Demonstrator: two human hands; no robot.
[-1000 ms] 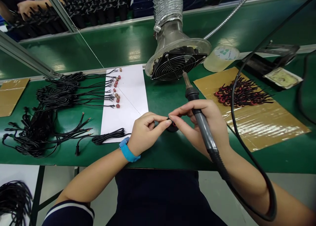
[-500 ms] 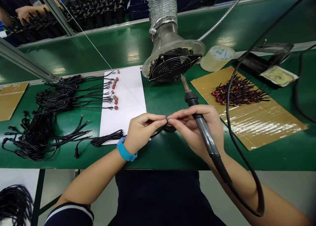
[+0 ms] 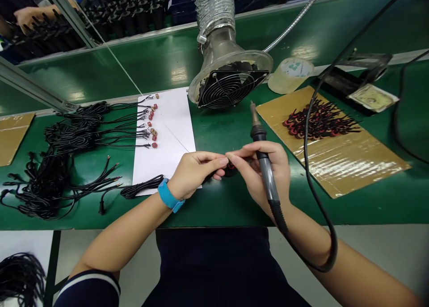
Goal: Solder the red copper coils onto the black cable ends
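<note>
the right hand (image 3: 254, 178) is swinging its gripped soldering iron (image 3: 267, 172) clear of the fan (image 3: 228, 90) while it and the left hand (image 3: 191, 174) are continuing fingertip work, pinched closed, contents indiscernible.

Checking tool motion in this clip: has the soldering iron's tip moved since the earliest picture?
Yes: judged against the left corner of the brown cardboard, the tip of the soldering iron has shifted right, narrowing the gap.
</note>
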